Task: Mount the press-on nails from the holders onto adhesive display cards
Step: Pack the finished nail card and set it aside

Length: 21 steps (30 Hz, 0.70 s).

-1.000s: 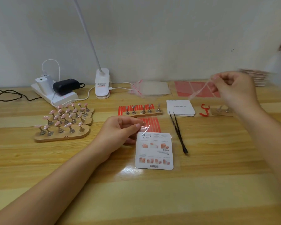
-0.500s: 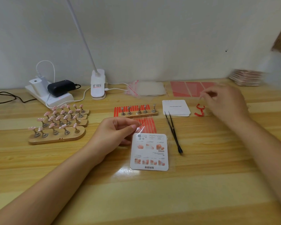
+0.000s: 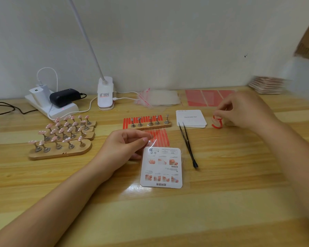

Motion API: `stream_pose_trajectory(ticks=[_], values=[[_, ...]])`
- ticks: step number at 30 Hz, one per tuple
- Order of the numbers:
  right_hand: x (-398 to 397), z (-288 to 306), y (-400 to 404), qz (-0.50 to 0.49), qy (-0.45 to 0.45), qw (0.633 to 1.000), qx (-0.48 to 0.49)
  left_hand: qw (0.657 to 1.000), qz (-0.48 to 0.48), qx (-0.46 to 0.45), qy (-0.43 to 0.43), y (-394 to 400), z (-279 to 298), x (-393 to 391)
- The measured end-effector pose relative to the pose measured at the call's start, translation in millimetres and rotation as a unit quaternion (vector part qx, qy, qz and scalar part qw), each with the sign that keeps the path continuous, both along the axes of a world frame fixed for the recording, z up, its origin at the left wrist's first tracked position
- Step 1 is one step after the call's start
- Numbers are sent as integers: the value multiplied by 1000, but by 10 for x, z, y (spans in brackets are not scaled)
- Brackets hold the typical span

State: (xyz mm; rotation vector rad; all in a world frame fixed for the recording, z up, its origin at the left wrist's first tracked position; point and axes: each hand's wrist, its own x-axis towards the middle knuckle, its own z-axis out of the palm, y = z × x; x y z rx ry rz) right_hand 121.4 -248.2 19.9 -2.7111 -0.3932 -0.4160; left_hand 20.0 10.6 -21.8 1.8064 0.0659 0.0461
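Wooden counter (image 3: 221,202), wall behind. Left hand (image 3: 125,147) at frame centre, fingers curled, thumb and forefinger pinching the top corner of a clear plastic sleeve (image 3: 151,143) that holds a printed display card (image 3: 161,167); card lies flat on the counter just right of the hand, printed instructions side up. Right hand (image 3: 244,111) at right of frame, fingers bent together, tips at a curled red strip (image 3: 217,122) on the counter; looks like a pinch, but blur means I cannot tell if it really grips it.

Left of frame: loaded nail holders (image 3: 61,139), several wooden bars in a staggered stack, metal stands topped with pink press-on nails (image 3: 50,125). Centre, above the left hand: one wooden holder with bare stands (image 3: 150,123), no nails on them, sitting on red adhesive strips (image 3: 143,119); more red strips (image 3: 159,138) just below it, partly under the sleeve. Black tweezers (image 3: 188,145) lie right of the card, tips pointing up-frame. White card stack (image 3: 191,118) touching the tweezer tips.

Back of the counter: white power strip (image 3: 52,106) with white charger and black adapter (image 3: 64,97), white clip lamp base (image 3: 105,93), clear zip bags (image 3: 159,98), red sheets (image 3: 205,98). Upper right: blurred stack of finished cards (image 3: 266,85).
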Motion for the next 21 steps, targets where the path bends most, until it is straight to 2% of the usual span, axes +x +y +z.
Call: stream_pose_trajectory(ticks=[4,8,10,12,15,18,21], values=[[-7,-58,44,24,29,996,77,1000,-2,-1,-1,3,5,-4],[20,-57,25,8,68,997,24,1000,-5,-3,-3,6,8,-10],[10,-40,24,-5,23,999,-49,1000,-4,-4,-4,1,10,-12],[-17,-49,40,-4,-38,997,-73,1000,-5,-6,-3,-5,17,-17],[-68,-32,79,-3,-88,996,-3,1000,-5,-12,-4,-14,28,-22],[-71,-1,90,-49,-172,983,-25,1000,-1,-17,-5,-20,38,-21],[-97,26,116,-64,-219,973,28,1000,1,-23,-5,-17,36,-27]])
